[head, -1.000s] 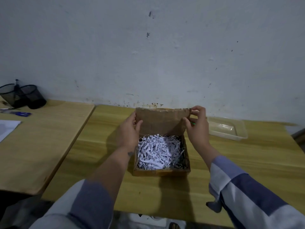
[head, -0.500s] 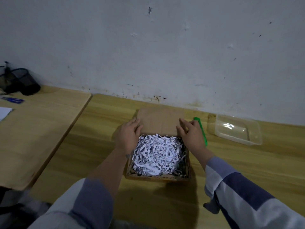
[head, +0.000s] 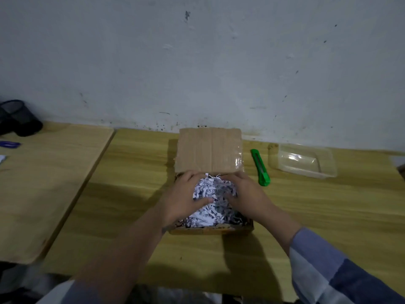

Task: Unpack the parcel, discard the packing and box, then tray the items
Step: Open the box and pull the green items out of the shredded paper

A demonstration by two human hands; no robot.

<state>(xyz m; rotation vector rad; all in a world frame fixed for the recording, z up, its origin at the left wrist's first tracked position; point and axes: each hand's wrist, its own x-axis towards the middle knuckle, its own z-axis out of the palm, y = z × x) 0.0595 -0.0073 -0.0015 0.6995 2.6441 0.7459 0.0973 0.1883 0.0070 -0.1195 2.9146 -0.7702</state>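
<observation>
Cardboard box (head: 210, 229) at the centre of the yellow wooden table (head: 328, 216), serving here as the landmark for every other position. Nearest the viewer, two forearms enter from the lower edge: the left one bare above a pushed-up sleeve, the right one in a blue and pale checked sleeve (head: 341, 273). Both reach forward into the open top of the box. The left hand (head: 183, 199) and the right hand (head: 245, 196) are curled around opposite sides of a mound of shredded white paper (head: 211, 194), fingers pressed into the far part of the heap and thumbs meeting across its near face, so that the two hands together grip one bundle of shreds. More shreds lie loose in the box beneath the hands, against its near wall; any items packed under them are hidden. Beyond the hands, the box lid (head: 209, 150) is folded fully back and lies flat, pointing away from the viewer, with a strip of clear tape glinting on its right portion. Just right of the box, a green utility knife (head: 260, 167) rests on the table, roughly parallel to the box's right side. Farther right of the box, past the knife, stands a clear plastic tray (head: 303, 160), close to the wall. Well to the left of the box, a second, paler table (head: 43, 183) abuts the first; at its far left corner sits a black mesh pen holder (head: 18, 118), with a blue pen (head: 9, 144) just in front of it. Behind the box rises a scuffed white wall (head: 197, 62).
</observation>
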